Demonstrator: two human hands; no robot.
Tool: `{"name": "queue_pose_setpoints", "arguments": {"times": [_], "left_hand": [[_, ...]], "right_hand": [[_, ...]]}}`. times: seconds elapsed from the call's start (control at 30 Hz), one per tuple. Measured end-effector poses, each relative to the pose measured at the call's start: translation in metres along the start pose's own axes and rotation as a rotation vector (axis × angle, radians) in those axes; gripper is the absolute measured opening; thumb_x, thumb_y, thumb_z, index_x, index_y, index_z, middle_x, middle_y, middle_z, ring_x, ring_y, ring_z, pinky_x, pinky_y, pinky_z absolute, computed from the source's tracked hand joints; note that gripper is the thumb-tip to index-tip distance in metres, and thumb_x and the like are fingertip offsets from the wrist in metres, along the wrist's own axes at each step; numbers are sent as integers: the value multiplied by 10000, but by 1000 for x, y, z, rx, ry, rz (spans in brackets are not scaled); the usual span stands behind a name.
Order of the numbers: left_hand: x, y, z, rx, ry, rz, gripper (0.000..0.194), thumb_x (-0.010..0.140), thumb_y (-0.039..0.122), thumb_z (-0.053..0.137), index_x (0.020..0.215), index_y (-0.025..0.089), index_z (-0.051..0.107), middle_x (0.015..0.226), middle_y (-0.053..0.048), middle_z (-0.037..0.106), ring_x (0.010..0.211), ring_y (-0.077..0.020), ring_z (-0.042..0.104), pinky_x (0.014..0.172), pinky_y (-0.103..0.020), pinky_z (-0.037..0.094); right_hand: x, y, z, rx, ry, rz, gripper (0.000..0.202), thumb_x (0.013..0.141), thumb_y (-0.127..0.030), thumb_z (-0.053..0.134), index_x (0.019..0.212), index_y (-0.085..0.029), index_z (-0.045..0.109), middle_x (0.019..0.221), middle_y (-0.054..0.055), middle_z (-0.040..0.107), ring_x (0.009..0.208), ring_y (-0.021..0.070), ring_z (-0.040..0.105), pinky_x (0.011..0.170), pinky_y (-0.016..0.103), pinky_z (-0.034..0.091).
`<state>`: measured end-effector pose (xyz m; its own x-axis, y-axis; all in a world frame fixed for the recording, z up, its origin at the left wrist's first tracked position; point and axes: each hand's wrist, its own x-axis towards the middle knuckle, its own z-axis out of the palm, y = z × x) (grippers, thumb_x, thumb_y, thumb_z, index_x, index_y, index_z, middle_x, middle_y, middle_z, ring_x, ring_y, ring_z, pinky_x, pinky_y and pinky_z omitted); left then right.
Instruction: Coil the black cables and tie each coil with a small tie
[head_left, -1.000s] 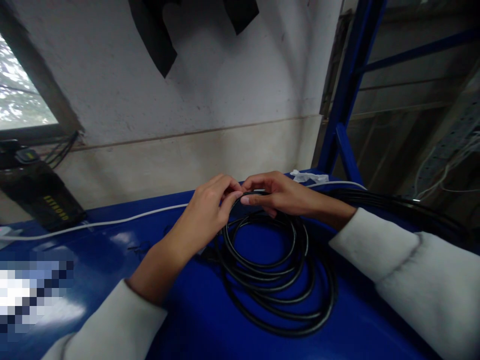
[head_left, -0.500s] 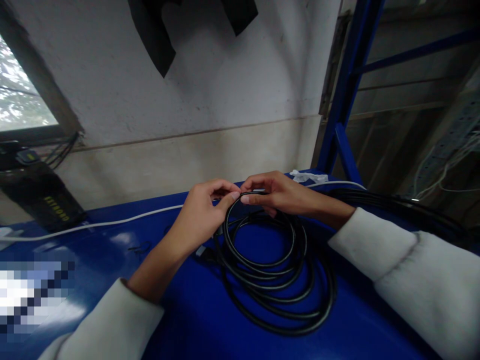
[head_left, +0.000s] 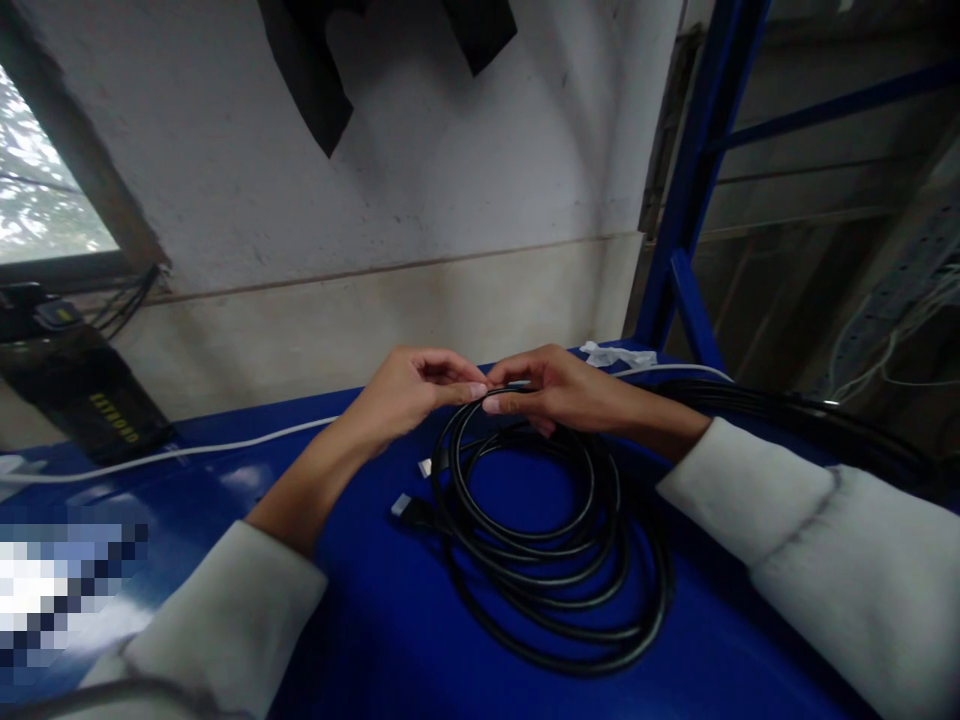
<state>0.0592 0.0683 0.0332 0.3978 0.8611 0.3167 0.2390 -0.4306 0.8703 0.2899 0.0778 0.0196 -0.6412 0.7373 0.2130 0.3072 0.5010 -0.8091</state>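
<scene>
The black cable [head_left: 559, 578] lies in loose, overlapping loops between and below the hands, on the blue tabletop [head_left: 360, 620]. Its jacket is smooth and slightly glossy, the strands round and evenly thick. The left hand [head_left: 424, 390] and right hand [head_left: 559, 390] meet at the far edge of the coil, each pinching the cable between thumb and fingers, their fingertips close together or touching; the exact contact is hard to tell.

Near and below the left hand, a plug [head_left: 403, 506] with a flat, pale rectangular tip points left and away; a second metal tip [head_left: 426, 467] shows just above it, pointing left. The coil spreads from the hands toward the person and slightly right, its rings nearly round, the outer ones wider.

Well left of the left hand stands a dark, tilted-looking container [head_left: 82, 385] with yellow lettering; its contents cannot be made out. A thin, smooth white cord [head_left: 225, 447] runs behind the hands. Crumpled clear plastic [head_left: 619, 356] lies beyond the right hand, and more black cable [head_left: 787, 405] to its right.
</scene>
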Motion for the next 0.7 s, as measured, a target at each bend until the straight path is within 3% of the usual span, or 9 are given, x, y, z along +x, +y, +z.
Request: {"name": "queue_pose_setpoints", "arguments": {"times": [0.33, 0.7], "left_hand": [[10, 10, -13, 300, -184, 134, 113, 842, 260, 792, 934, 217, 840, 900, -53, 816, 865, -215, 732, 770, -324, 534], [-3, 15, -6, 463, -123, 230, 103, 940, 277, 719, 893, 204, 775, 897, -23, 764, 812, -180, 669, 749, -300, 478]], "right_hand": [[-1, -1, 0, 17, -25, 13, 388, 882, -542, 765, 997, -173, 731, 604, -58, 540, 484, 82, 480, 441, 220, 305], [1, 1, 0, 9, -45, 4, 380, 903, -524, 755, 1051, -175, 737, 676, -52, 576, 491, 69, 475, 439, 217, 329]]}}
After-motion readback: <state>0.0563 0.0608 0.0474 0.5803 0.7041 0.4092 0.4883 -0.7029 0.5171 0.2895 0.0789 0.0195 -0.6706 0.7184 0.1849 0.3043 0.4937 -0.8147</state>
